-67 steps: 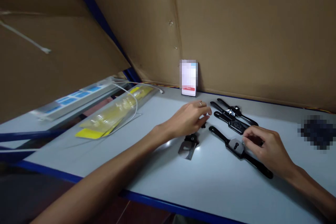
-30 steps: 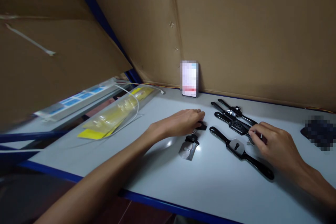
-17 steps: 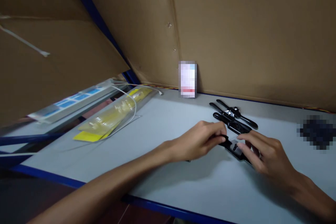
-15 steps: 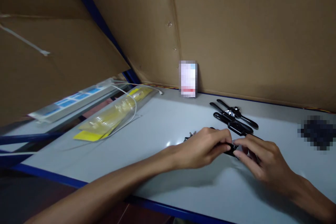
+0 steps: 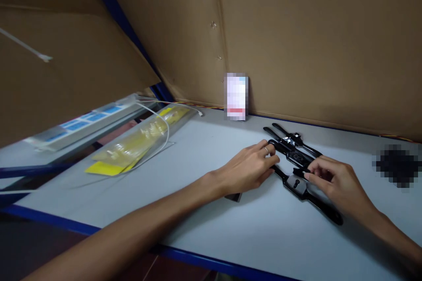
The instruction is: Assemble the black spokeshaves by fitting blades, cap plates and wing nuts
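A black spokeshave (image 5: 325,210) lies slantwise on the table, its flat grey middle with a dark slot facing up. My left hand (image 5: 250,167), with a ring on one finger, is closed around its far-left handle end. Just above the spokeshave's middle, my right hand (image 5: 336,180) pinches a small black piece (image 5: 299,172), which looks like its cap; the fingers partly hide it. Behind are more black spokeshaves (image 5: 296,156), lying side by side, partly covered by my hands. A flat dark metal piece (image 5: 234,197) shows from under my left wrist.
A blurred-out phone-like screen (image 5: 236,96) leans against the cardboard wall (image 5: 313,44). To the left lie a clear plastic bag with yellow sheets (image 5: 132,145), a white cable (image 5: 169,134) and a power strip (image 5: 89,125). A dark blurred object (image 5: 398,166) sits at the right.
My hands have moved apart. The right has lifted the small black piece off to the far side, and the left has shifted to the handle end, so the spokeshave's middle now shows.
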Action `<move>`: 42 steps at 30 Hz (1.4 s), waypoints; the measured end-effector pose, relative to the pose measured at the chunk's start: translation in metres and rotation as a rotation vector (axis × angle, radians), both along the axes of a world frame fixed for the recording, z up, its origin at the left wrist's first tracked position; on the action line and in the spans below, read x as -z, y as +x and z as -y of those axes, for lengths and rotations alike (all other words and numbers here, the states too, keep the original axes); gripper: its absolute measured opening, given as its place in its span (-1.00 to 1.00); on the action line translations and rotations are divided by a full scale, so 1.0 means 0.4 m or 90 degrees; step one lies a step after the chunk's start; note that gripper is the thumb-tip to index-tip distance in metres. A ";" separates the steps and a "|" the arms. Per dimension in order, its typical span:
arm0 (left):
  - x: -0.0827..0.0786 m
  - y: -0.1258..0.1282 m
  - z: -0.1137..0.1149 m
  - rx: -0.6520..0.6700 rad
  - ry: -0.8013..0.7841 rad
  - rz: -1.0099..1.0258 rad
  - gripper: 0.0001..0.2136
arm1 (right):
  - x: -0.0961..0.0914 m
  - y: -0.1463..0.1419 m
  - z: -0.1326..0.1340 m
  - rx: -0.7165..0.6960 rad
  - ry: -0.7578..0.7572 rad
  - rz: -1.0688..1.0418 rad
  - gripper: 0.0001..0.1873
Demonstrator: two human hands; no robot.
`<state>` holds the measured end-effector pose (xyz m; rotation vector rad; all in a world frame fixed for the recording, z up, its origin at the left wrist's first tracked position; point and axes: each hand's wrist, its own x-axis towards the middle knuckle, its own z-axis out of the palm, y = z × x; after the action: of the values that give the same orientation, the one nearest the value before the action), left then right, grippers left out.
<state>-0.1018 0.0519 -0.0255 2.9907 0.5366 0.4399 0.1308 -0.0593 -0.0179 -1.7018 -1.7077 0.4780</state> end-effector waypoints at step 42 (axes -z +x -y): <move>0.005 0.001 0.006 0.035 0.038 -0.027 -0.81 | 0.001 0.051 0.000 -0.151 0.008 0.430 -0.78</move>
<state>-0.1013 0.0497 -0.0277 3.0689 0.4511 0.3967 0.1511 -0.0594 -0.0183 -1.7754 -2.3938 -0.0270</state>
